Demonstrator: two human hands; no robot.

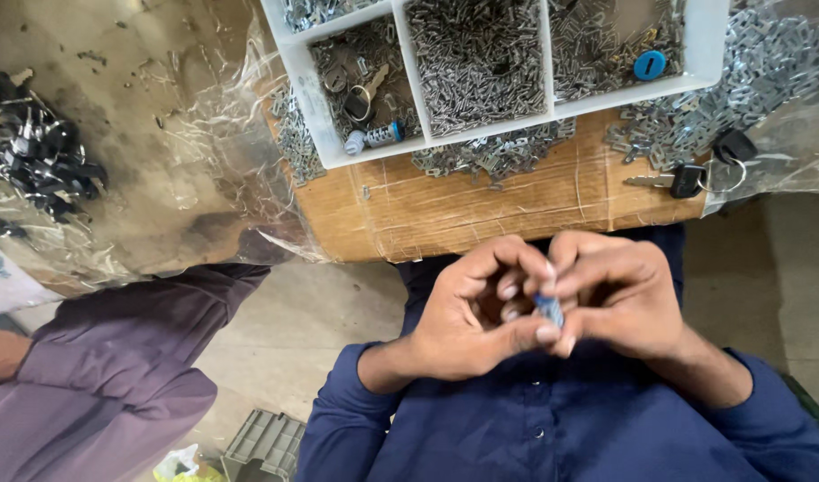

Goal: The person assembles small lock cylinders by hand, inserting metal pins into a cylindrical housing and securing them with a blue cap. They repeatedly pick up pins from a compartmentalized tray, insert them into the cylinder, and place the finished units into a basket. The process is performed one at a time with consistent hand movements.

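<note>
My left hand (468,312) and right hand (619,299) are pressed together close to my chest, at about 6 o'clock from the tabletop (481,214), fingers curled in and fingertips meeting. Between them I am gripping a small lock cylinder (550,310), metallic with a blue tint; only a short piece of it shows between my left thumb and right fingers, the rest is hidden by my fingers. Both hands are clenched on it. At 12 o'clock from my hands stands a white tray (311,85) split into compartments, each holding heaps of small metal parts. The compartment at 11 o'clock also holds a key and a second cylinder (374,137) with a blue end; the compartment at 1 o'clock holds a blue round cap (649,64). Loose metal parts (490,153) lie on the tabletop just in front of the tray and in a bigger pile (758,71) at 2 o'clock, on clear plastic. A black-headed key (673,181) on a ring lies near that pile. At 10 o'clock, well apart, a bunch of black keys (39,147) rests under plastic sheeting. At 8 o'clock is another person's purple sleeve (115,357).
</note>
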